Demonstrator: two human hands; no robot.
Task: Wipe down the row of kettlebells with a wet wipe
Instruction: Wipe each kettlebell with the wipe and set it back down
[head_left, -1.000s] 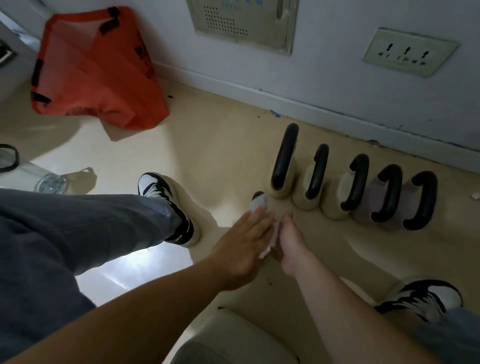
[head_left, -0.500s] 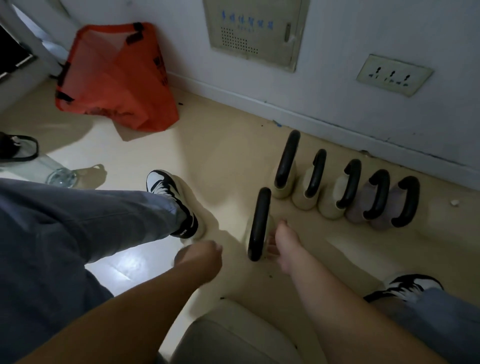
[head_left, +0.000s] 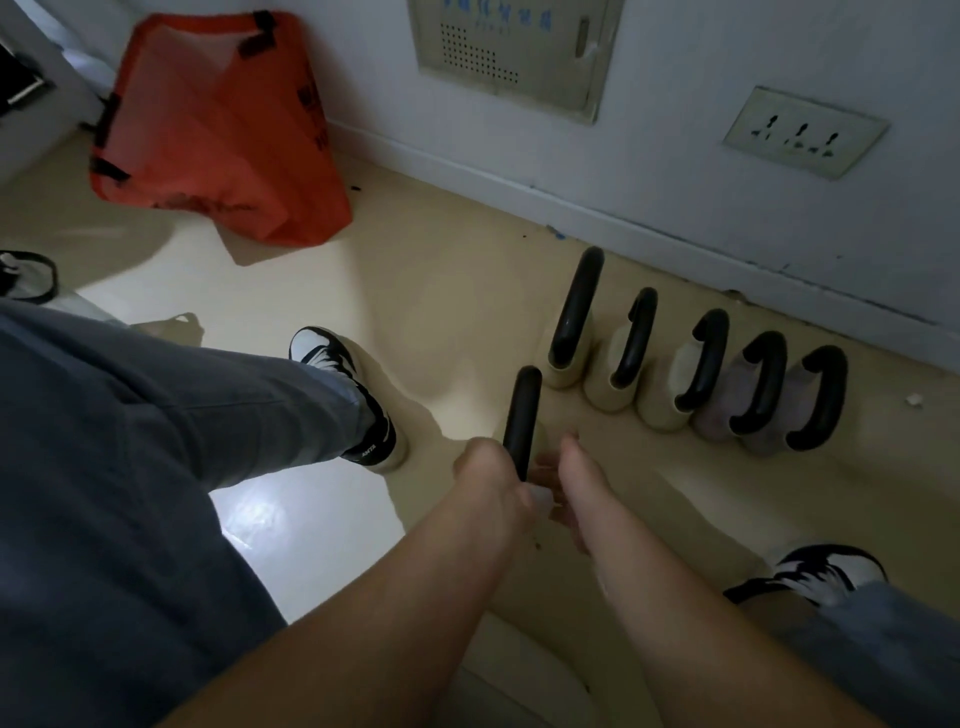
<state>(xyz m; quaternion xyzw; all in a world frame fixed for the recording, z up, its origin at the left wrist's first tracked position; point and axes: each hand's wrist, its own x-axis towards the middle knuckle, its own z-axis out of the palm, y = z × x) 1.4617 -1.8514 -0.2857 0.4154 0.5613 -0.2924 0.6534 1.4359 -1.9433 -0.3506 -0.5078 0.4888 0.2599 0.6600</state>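
One kettlebell (head_left: 522, 410), cream-bodied with a black handle, stands on the floor in front of the row, and its body is mostly hidden by my hands. My left hand (head_left: 488, 480) is closed in a fist against the near end of that handle. A bit of white wet wipe (head_left: 541, 501) shows at its edge. My right hand (head_left: 574, 486) presses on the kettlebell's right side, fingers curled toward the body. Behind, several more kettlebells (head_left: 704, 364) stand side by side along the wall, the right two (head_left: 763, 384) with pale purple bodies.
An orange bag (head_left: 218, 135) leans on the wall at back left. A wall socket (head_left: 802, 132) and a metal panel (head_left: 511, 47) sit above the skirting. My shoes (head_left: 363, 410) (head_left: 826, 574) flank the hands. A pale cushion (head_left: 519, 691) lies below my arms.
My left hand lifted off the front kettlebell's top with the wipe, pulled back as a fist, then moved forward to the near end of the handle. The right hand stayed on the kettlebell's side.
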